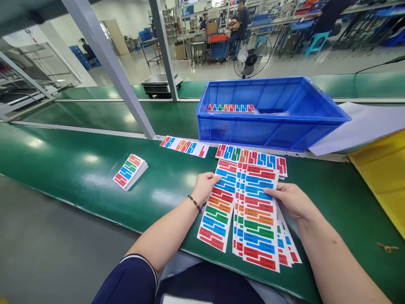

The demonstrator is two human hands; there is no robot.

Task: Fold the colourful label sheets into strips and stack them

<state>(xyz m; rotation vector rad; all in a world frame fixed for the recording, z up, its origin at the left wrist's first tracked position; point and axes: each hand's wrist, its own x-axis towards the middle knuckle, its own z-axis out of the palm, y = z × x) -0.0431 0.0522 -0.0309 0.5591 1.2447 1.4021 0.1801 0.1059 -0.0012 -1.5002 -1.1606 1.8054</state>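
My left hand (205, 185) pinches the upper left edge of a long sticker sheet (216, 211) printed with red, blue, orange and green shapes. Fanned sheets of the same print (260, 223) are in my right hand (292, 200), its thumb on top near their upper right edge. Just beyond the sheets lies a stack of similar sheets (236, 153) on the green bench. A sheet with some shapes absent (184, 146) lies left of that stack. Farther left is a small stack of shorter sheets (129, 171). The fingers under the sheets are hidden.
A blue bin (253, 128) at the back holds more printed sheets (230, 108). Yellow material (382, 169) and white paper (373, 122) lie at the right. A grey metal post (110, 67) rises from the bench. A small brown tie (387, 248) lies far right. People sit in the background.
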